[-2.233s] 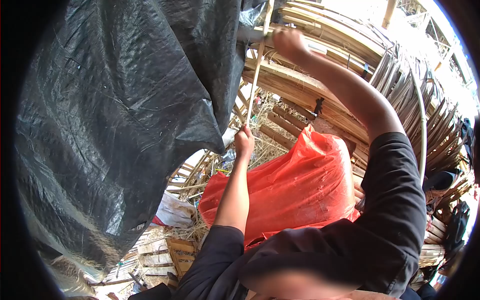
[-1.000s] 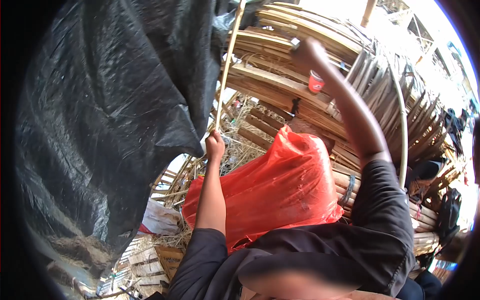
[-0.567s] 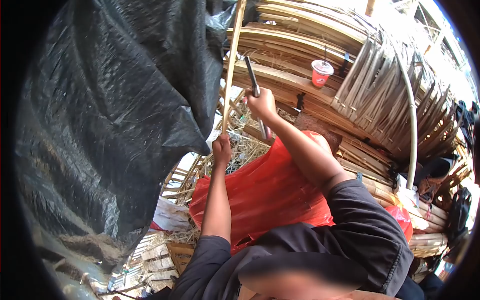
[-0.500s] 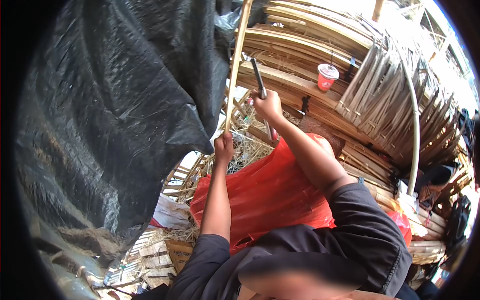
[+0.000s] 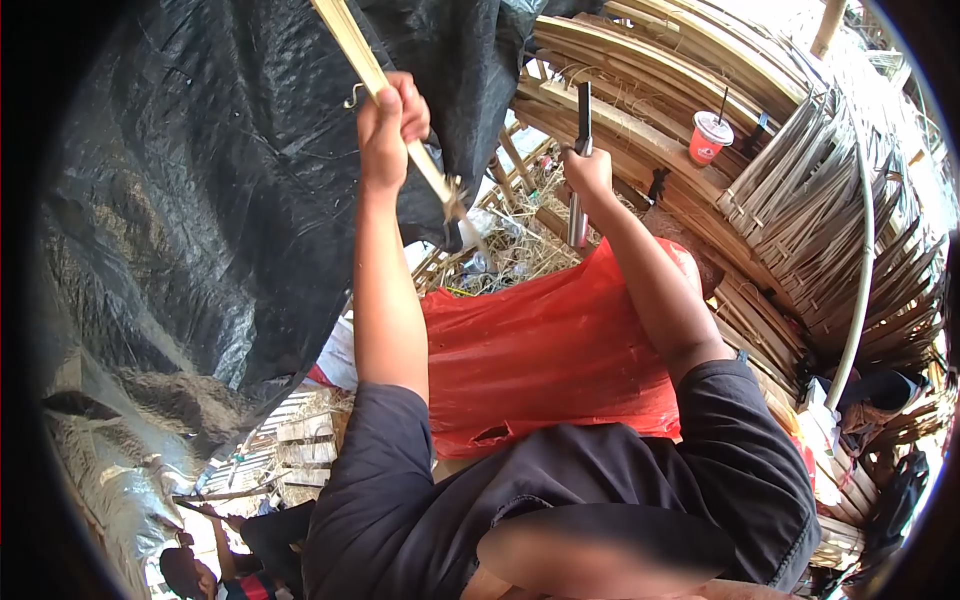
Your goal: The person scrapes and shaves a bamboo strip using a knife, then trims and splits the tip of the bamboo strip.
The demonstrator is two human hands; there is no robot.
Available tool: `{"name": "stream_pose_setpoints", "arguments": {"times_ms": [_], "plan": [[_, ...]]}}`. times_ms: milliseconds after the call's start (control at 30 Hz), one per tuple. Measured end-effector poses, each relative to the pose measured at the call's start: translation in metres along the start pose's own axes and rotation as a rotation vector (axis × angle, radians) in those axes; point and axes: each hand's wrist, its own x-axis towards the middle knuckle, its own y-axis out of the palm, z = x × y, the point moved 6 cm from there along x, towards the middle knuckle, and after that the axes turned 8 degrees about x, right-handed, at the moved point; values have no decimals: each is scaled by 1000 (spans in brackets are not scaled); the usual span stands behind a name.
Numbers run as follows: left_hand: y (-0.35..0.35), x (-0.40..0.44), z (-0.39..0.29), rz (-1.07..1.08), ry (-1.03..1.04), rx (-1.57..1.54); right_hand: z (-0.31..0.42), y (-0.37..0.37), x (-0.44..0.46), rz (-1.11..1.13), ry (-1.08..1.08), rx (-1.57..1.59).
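Note:
My left hand [image 5: 390, 135] is closed round a long, pale bamboo strip [image 5: 350, 40], in front of the black plastic sheet. The strip slants from the top edge down to the right, and its lower end looks frayed and smeared by motion. A thin curl of shaving sticks out beside my fingers. My right hand [image 5: 588, 175] grips a long knife [image 5: 584, 115] at its middle. Its dark, narrow blade points up and its metallic lower part hangs below my fist. Knife and strip are apart. Red plastic sheeting [image 5: 550, 350] lies over my lap, beneath both forearms.
A black plastic sheet [image 5: 200, 220] hangs on the left. Bamboo slats [image 5: 640, 120] are stacked at upper right, carrying a red lidded cup [image 5: 711, 138] with a straw. Bundled thin strips [image 5: 810, 200] lean beyond. Shavings [image 5: 520, 235] cover the ground. Another person [image 5: 230, 560] is at lower left.
My left hand has moved up and left, now gripping the bamboo strip higher, with its lower end showing below the fist. The strip tilts more. The knife has shifted slightly right in view.

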Motion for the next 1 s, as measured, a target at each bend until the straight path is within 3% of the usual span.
{"name": "stream_pose_setpoints", "arguments": {"times_ms": [133,200,267,467,533,633,733,800,833,867,900,933,967,1000], "plan": [[-4,-5,22,66,29,597,-6,-4,3,1,53,48],[-13,-24,59,75,-118,612,-2,-7,-3,-2,78,51],[-22,-49,100,-49,-224,478,2,-9,-4,-10,93,42],[-39,-116,151,-108,-101,757,-7,-4,2,-1,45,4],[-54,-145,187,-206,-174,634,-8,0,2,20,25,-15],[-58,-181,222,-132,-299,585,20,7,-17,132,-100,52],[-62,-200,247,-202,-234,706,56,18,-53,366,-155,49],[-60,-196,247,-203,-326,857,76,27,-91,616,-116,196],[-49,-189,236,-197,-364,916,90,32,-107,715,-275,190],[-39,-183,224,-194,-406,974,91,34,-123,843,-215,178],[-41,-180,246,-143,-348,844,89,38,-131,855,-358,169],[-52,-189,287,-249,-472,453,89,43,-142,864,-500,154],[-62,-199,328,-409,-562,65,96,41,-155,885,-495,79],[-52,-196,326,-400,-622,51,103,38,-169,906,-492,3]]}}
